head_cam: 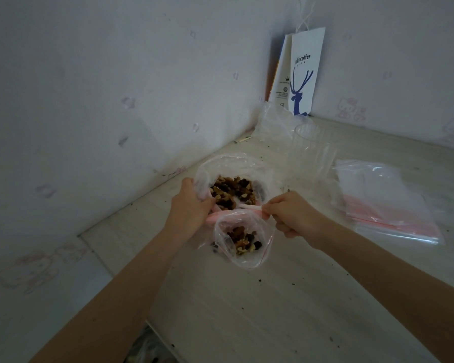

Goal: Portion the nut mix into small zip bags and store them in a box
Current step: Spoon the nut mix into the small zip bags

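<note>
Pale wood-grain covers the desk [273, 310], which fills the lower right of the frame and runs back to a corner at upper centre. A whitish wall [89, 87] with faint pink cartoon prints takes up the left side and the top right.

At centre right a stack of empty zip bags [383, 203] with pink seal strips lies flat on the desk. A white paper bag [303, 72] with a blue deer and the word "coffee" stands in the corner against the wall, with crumpled clear plastic [273, 121] just in front of it.

In the middle of the frame a large clear bag [220, 163] sits open on the desk, holding nut mix [231, 191]. Touching it on the near side is a small zip bag [243, 242], its mouth held open, with a smaller portion of the mix at its bottom.

The left hand [192, 205] has its fingers curled round the large bag's left edge, beside the small bag's pink rim. The right hand [294, 213] pinches that rim on its right side. Dark crumbs [260, 280] dot the desk.
</note>
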